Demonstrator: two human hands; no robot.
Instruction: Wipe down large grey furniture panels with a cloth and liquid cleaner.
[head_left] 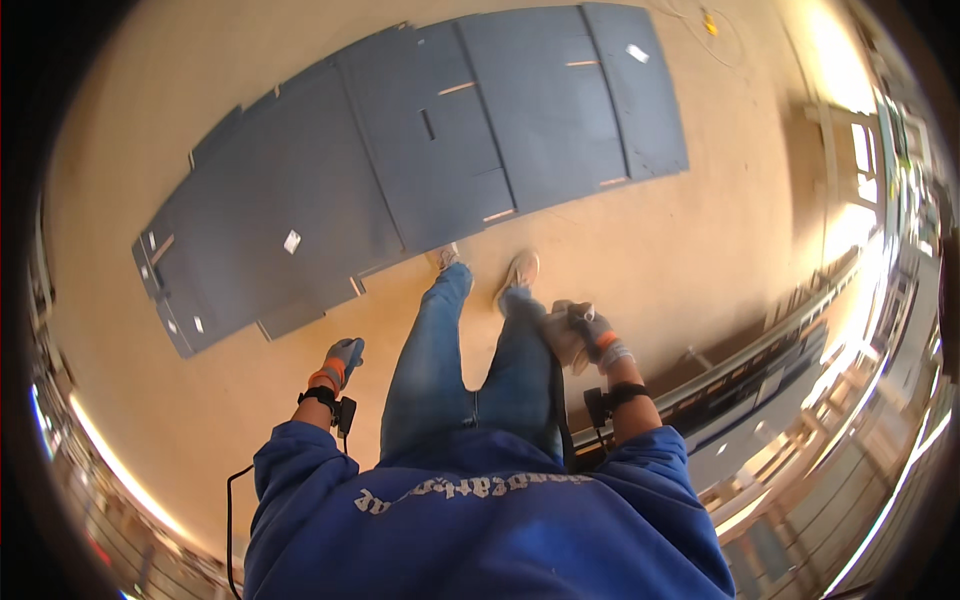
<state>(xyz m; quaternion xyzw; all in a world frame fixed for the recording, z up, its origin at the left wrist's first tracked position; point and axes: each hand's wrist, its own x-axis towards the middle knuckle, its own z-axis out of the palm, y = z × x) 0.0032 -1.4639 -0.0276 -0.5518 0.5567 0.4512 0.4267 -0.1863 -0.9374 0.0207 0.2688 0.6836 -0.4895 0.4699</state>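
My left hand [345,360], in a grey glove with an orange cuff, hangs beside my left leg. Its fingers look curled in, and nothing shows in them. At my right thigh, my right hand [594,328] wears a similar glove and is closed on a light-brown bundle [564,338]; its exact kind is too blurred to tell. Past my feet, large dark grey panels [430,140] lie side by side on the floor, with small white labels [292,242] and narrow light strips along some edges. The near panel edge is close to my left shoe [446,257].
Tan floor [740,230] surrounds the panels. To my right stands a long rack [740,385] with dark slabs. Farther right are wooden frames [835,165] and cluttered shelving. A yellow object [709,22] with a thin cord lies beyond the panels at the far right.
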